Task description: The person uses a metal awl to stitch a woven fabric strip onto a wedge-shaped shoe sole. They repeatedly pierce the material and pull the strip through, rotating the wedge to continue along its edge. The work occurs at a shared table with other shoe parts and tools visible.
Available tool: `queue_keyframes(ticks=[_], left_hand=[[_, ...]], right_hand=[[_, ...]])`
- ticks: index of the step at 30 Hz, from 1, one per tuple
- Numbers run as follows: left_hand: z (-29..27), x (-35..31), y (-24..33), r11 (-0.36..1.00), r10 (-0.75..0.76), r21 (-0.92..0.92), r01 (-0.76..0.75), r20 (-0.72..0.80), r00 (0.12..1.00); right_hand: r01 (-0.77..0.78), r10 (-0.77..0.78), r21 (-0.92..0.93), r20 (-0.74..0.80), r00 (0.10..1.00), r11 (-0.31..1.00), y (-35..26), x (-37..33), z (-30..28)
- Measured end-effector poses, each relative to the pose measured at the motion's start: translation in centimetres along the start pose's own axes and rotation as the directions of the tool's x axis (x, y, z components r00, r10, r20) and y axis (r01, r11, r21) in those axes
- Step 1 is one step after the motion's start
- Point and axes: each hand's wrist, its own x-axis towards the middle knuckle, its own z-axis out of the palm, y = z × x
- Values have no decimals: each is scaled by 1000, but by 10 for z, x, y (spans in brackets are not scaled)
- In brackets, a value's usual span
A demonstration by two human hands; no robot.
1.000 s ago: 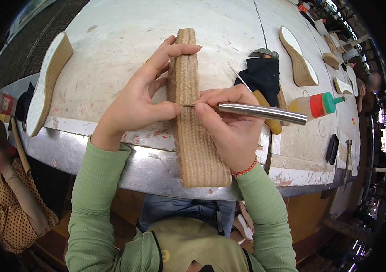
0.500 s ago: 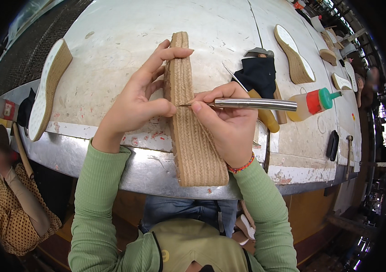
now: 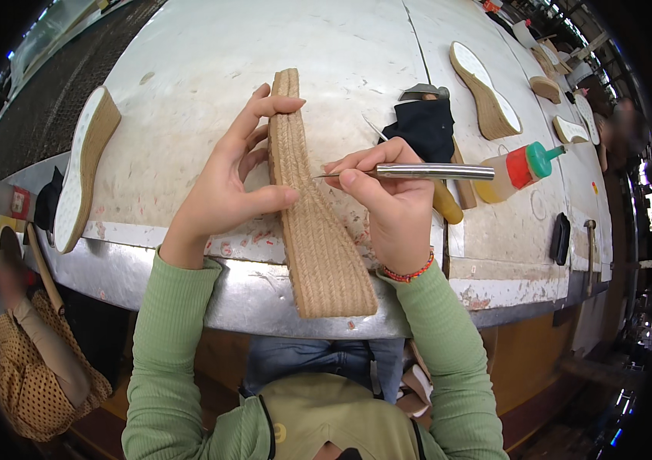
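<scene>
A braided jute wedge sole [image 3: 318, 253] stands on its edge across the front of the table, its wide heel end toward me. My left hand [image 3: 230, 172] grips its narrower far part, fingertips over the far end and thumb on the braided side. In my right hand [image 3: 391, 199] is a slim metal-handled tool [image 3: 437, 171] with a thin pointed tip, held like a pen. The tip is at the right edge of the braid, near its middle; whether it touches cannot be made out.
Right of my hands lie a dark cloth [image 3: 422, 126], a yellow-handled tool [image 3: 447, 203] and a glue bottle [image 3: 517, 170] with a green cap. Other wedge soles rest at left [image 3: 87, 169] and far right [image 3: 487, 88]. A person [image 3: 39, 360] sits at left.
The tool's tip has shifted from the middle of the braid to its right edge, and my right hand has drawn slightly right. My left thumb still presses the sole.
</scene>
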Motion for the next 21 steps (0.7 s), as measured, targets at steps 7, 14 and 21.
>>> queue_keyframes(ticks=[7, 14, 21], left_hand=[[1, -1, 1, 999, -29, -39, 28, -35, 999], [-16, 3, -3, 990, 143, 50, -135, -261, 955], [-2, 3, -6, 999, 31, -19, -36, -249, 968]], right_hand=[[-67, 67, 16, -11, 998, 998, -7, -1, -5], [34, -36, -33, -63, 997, 999, -15, 3, -7], [139, -150, -267, -19, 989, 954, -10, -4, -1]])
